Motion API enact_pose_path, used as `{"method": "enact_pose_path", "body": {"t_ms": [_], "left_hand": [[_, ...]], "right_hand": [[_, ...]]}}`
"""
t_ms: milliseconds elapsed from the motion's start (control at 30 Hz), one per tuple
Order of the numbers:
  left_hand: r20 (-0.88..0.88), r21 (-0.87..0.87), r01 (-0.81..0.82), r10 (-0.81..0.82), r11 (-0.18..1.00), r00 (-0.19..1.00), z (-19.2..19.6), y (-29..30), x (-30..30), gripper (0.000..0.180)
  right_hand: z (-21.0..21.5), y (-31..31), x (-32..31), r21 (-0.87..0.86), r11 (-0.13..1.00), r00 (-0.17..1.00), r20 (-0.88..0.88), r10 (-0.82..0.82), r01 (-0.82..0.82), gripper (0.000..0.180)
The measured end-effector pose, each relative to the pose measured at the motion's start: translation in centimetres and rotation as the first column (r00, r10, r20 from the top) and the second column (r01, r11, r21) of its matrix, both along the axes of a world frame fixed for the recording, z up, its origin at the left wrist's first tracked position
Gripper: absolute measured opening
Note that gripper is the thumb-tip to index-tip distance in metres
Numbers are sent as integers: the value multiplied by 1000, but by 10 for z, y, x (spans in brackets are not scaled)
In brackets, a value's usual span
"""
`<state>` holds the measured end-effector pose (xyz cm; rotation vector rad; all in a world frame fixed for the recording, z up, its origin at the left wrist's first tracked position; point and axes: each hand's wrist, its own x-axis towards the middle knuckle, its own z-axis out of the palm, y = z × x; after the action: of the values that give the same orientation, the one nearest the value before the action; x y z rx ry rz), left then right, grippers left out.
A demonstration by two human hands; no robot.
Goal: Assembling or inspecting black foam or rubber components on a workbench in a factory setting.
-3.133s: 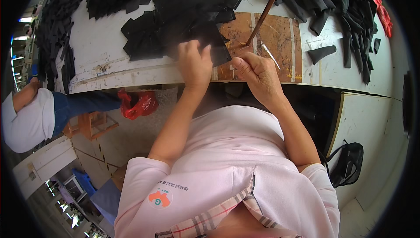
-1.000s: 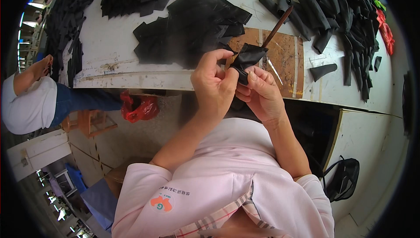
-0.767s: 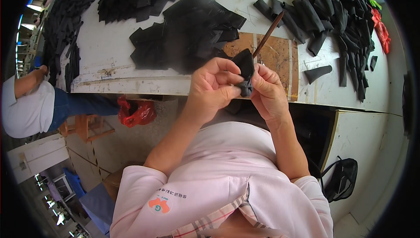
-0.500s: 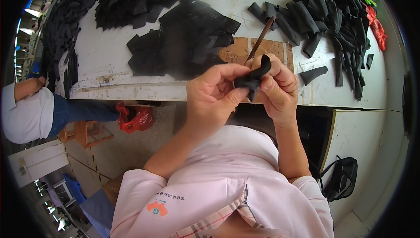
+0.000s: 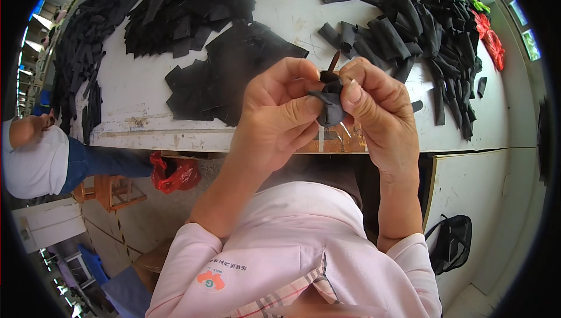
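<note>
My left hand (image 5: 273, 110) and my right hand (image 5: 383, 113) meet over the table's near edge. Between them they pinch a small black fabric piece (image 5: 331, 112), its lower end bunched and rounded. Thumbs and forefingers press on it from both sides. Just above the cloth rises the tip of a thin brown rod (image 5: 334, 61); its lower part is hidden by cloth and fingers. Left of my hands lies a spread stack of flat black fabric pieces (image 5: 213, 75).
Black fabric tubes (image 5: 388, 37) heap up at the right, beside a red plastic bag (image 5: 489, 40). More black pieces (image 5: 187, 8) pile at the back left of the white table (image 5: 134, 96). Another person (image 5: 44, 157) sits at the left, near a red bag (image 5: 175, 173).
The fabric piece has turned from a raised, twisted end to a rounded end hanging down. The rod now shows only a short tip. My view has shifted slightly.
</note>
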<state>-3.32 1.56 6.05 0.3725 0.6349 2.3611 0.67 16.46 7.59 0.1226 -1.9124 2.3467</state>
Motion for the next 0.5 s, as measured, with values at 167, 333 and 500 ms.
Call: {"method": "enact_pose_path", "body": {"t_ms": [167, 333, 500], "left_hand": [[35, 295, 268, -291, 917, 956, 28, 4, -10, 35], [-371, 299, 342, -221, 891, 902, 21, 9, -35, 56], [248, 387, 338, -450, 858, 858, -59, 13, -47, 38]], "right_hand": [[42, -5, -11, -35, 994, 988, -118, 102, -107, 22], [26, 3, -32, 56, 998, 998, 70, 1, -5, 30], [-68, 25, -41, -315, 946, 886, 412, 212, -80, 26]]}}
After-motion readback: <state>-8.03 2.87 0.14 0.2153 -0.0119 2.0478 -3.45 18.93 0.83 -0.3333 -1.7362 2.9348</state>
